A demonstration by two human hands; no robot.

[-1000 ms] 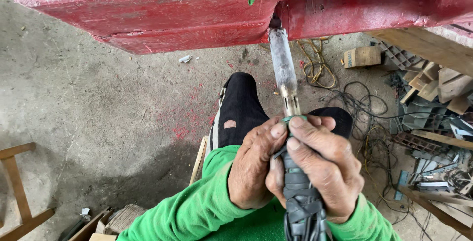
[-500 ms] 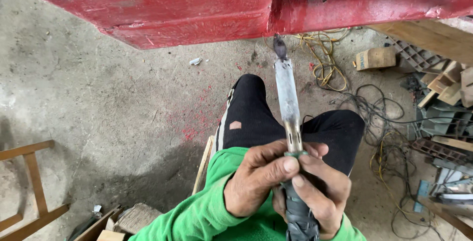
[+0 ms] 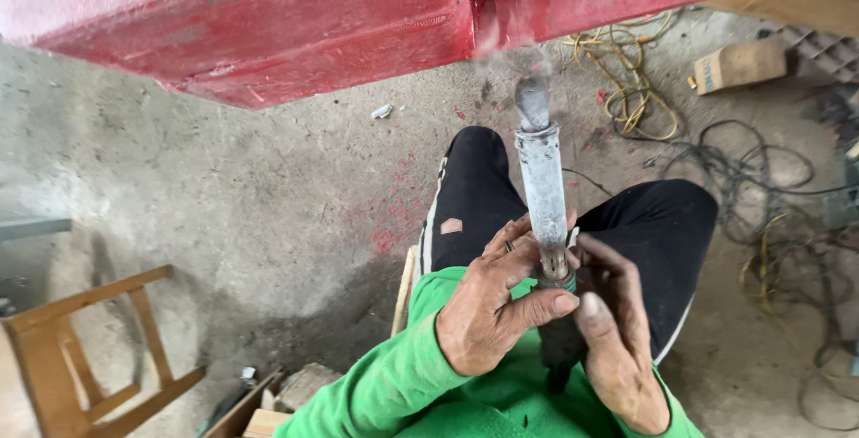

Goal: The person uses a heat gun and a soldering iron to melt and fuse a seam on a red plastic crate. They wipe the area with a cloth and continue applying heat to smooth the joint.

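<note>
A long grey rotary tool point(image 3: 543, 187) points up and away from me, its dark tip just below the underside of a red painted metal body point(image 3: 268, 17). My left hand point(image 3: 497, 308) pinches the tool at its collar with thumb and fingers. My right hand point(image 3: 617, 335) wraps the dark handle lower down, beside the left. Both sleeves are bright green. My knees in black trousers point(image 3: 662, 232) lie under the tool.
Concrete floor with red paint specks. A wooden stool frame point(image 3: 80, 357) stands at the lower left. Tangled yellow cord point(image 3: 631, 89) and black cables point(image 3: 769, 178) spread on the right, with a small cardboard box point(image 3: 741, 64) at the upper right. Wood scraps point(image 3: 268, 402) lie near my left elbow.
The tool's tip has come down away from the red body. The view has shifted so that my hands sit lower in the frame. My left fingers have moved onto the collar.
</note>
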